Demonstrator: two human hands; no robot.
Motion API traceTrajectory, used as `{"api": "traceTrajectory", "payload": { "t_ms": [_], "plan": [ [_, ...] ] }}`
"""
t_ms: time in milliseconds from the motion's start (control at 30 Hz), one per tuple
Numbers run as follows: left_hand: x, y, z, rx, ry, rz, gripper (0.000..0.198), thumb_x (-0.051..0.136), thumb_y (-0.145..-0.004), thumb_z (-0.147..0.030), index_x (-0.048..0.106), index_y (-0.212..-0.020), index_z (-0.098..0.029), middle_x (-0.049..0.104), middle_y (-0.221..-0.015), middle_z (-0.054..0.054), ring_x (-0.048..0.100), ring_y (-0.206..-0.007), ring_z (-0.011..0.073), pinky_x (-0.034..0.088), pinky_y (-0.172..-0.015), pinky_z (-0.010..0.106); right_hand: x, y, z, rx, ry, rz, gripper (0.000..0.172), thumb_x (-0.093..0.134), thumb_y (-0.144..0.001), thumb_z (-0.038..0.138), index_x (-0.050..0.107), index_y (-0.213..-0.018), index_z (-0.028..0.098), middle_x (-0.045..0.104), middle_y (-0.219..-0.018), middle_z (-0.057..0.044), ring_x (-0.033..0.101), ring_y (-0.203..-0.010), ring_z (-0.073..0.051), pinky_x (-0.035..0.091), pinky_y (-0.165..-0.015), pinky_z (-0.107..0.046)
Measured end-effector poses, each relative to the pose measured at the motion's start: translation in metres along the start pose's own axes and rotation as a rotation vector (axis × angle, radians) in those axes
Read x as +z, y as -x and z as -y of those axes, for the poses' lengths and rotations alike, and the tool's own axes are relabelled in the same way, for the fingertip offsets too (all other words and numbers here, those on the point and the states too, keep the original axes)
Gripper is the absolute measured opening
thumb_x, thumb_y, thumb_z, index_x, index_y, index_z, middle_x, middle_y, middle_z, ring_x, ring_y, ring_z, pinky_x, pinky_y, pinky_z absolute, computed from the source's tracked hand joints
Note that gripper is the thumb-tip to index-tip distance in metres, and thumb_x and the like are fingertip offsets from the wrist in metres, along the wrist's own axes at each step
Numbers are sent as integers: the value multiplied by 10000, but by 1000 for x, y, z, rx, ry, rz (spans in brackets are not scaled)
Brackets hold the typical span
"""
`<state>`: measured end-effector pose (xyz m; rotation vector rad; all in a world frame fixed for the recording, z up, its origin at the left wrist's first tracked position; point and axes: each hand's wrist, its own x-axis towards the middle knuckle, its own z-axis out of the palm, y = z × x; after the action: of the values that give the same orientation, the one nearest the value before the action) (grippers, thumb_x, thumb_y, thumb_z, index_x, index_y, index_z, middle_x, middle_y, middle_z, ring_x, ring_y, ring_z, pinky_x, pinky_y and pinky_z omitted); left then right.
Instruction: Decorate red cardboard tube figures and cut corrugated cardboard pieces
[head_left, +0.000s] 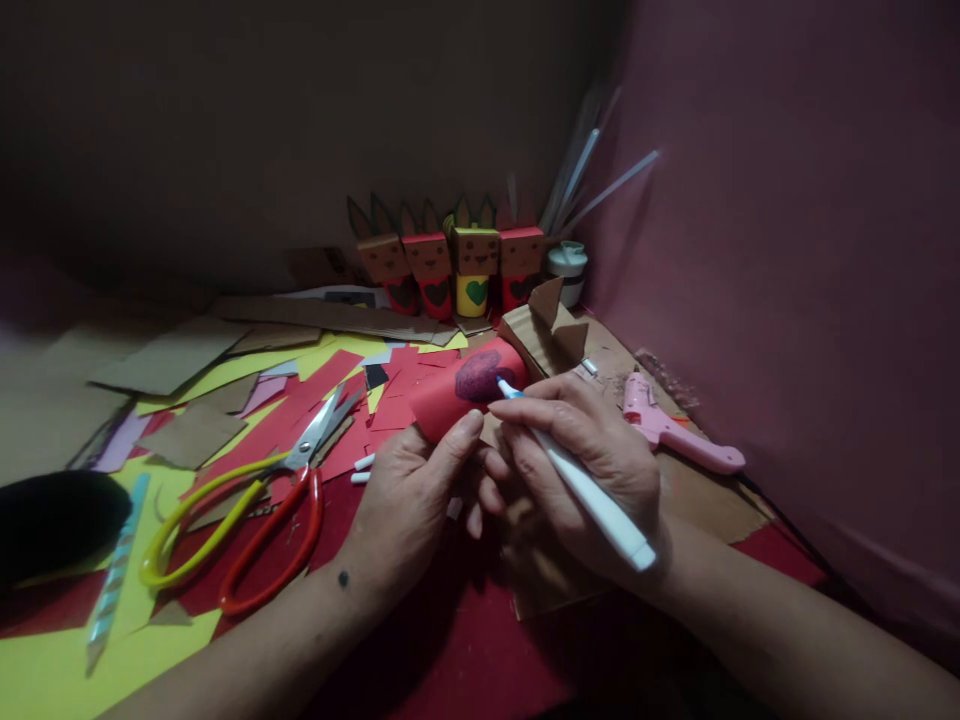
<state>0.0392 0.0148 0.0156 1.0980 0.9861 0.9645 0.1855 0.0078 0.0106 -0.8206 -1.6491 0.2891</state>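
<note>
Between thumb and fingers, my left hand [412, 490] holds a red paper roll [435, 400], whose side bears a dark, filled-in heart-like shape [480, 378]. A cardboard piece with two pointed ears [544, 330] adjoins the roll's far right end; whether they are joined I cannot tell. My right hand [585, 460] is closed around a white marker [592, 495], its blue tip touching or just over the shape's right edge. Scissors [304, 450] with one yellow and one red handle lie spread to the left of my left hand.
Several paper figures with cardboard heads [476, 250] stand at the back beside a white jar [568, 270]. A pink glue gun [675, 430] lies at right. Paper and cardboard scraps [277, 420], a striped pencil [116, 570] and a black object [60, 525] fill the left.
</note>
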Motion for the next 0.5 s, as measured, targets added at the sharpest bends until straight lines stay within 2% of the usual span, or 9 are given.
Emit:
{"api": "traceTrajectory", "payload": {
  "t_ms": [100,367,500],
  "plan": [
    [0,0,3,-9,17,16,390,520,-935,-430,659,-710,-143,627,-490,20,526,-347,103,394,-362,198,-3,1,1,-47,31,0,206,549,-871,77,683,-1014,142,625,-885,-69,622,-776,-152,543,-690,-311],
    [0,0,6,-32,23,4,417,538,-920,-460,660,-667,-151,600,-465,11,511,-340,93,396,-363,186,-4,2,4,-62,46,29,201,549,-865,78,680,-1007,133,640,-809,-60,604,-747,-159,540,-672,-317],
    [0,0,7,-34,-1,-7,415,551,-905,-472,669,-682,-143,632,-493,33,527,-354,100,398,-356,182,-5,1,3,-71,58,-26,186,553,-852,52,681,-981,92,657,-871,-88,608,-757,-154,525,-688,-320]
  ]
}}
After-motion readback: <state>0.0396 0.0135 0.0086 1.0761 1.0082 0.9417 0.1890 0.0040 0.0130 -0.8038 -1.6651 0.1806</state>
